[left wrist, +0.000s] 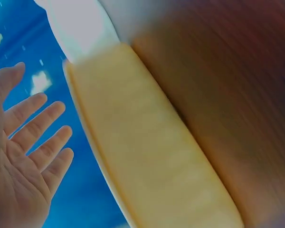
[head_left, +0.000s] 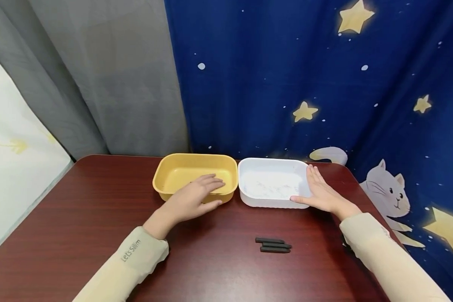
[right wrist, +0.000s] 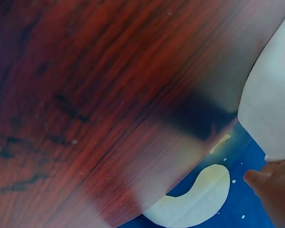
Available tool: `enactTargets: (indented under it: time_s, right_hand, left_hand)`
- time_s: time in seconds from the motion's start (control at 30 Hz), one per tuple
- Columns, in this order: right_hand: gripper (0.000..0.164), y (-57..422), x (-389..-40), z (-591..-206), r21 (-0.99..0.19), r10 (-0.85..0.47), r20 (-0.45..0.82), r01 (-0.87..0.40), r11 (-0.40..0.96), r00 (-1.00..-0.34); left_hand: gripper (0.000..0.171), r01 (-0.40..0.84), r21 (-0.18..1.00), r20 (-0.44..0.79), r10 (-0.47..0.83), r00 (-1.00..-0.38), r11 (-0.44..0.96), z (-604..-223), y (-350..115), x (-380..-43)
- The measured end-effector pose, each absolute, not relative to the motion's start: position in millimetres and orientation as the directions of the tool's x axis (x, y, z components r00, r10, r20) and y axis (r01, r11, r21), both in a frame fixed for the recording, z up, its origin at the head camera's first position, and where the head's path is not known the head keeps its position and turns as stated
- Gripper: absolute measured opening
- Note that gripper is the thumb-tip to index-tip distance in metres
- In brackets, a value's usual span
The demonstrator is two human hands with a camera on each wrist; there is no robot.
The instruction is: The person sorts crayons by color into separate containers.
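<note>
The left hand [head_left: 192, 195] is held over the near right part of a yellow bin [head_left: 188, 167], its fingers loosely extended and spread a little apart, pinching nothing; the left wrist view shows its bare palm beyond the bin's rim. The right hand [head_left: 318, 193] is at the right end of a white bin [head_left: 268, 202], thumb stretched to the near right corner of the rim and fingers extended along the right side; the thumb stands wide of the fingers, and how firmly they press I cannot tell. The 2 bins stand side by side at the far edge of a dark red-brown table [head_left: 79, 209], yellow left, white right. Nearer, below the white bin, 3 black sticks [head_left: 275, 246] lie together, pointing left to right. Beyond the table hang a grey curtain [head_left: 117, 75] on the left and a blue star-printed curtain [head_left: 249, 84] on the right.
</note>
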State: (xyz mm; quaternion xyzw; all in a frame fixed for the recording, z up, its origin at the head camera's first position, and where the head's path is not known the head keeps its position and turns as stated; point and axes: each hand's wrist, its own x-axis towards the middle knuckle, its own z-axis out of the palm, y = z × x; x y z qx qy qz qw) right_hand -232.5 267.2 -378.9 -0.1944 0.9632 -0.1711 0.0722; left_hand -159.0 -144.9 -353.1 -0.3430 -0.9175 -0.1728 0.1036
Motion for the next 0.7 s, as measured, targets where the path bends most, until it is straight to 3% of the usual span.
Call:
enactTargets:
  time_s: [0.37,0.7]
  right_hand:
    - [0.125,265,-235,-379,-0.36,-0.39,-0.073,-0.341,0.869,-0.918]
    - [0.125,269,-237,-382,-0.353,-0.386,-0.071,-0.338,0.872,-0.92]
  left_hand:
    - [0.038,0.786,0.26,0.265,0.741,-0.617,0.561,-357,-87,-157]
    - [0.032,0.808,0.296,0.151,0.81,-0.566,0.51,-361,-48,-160]
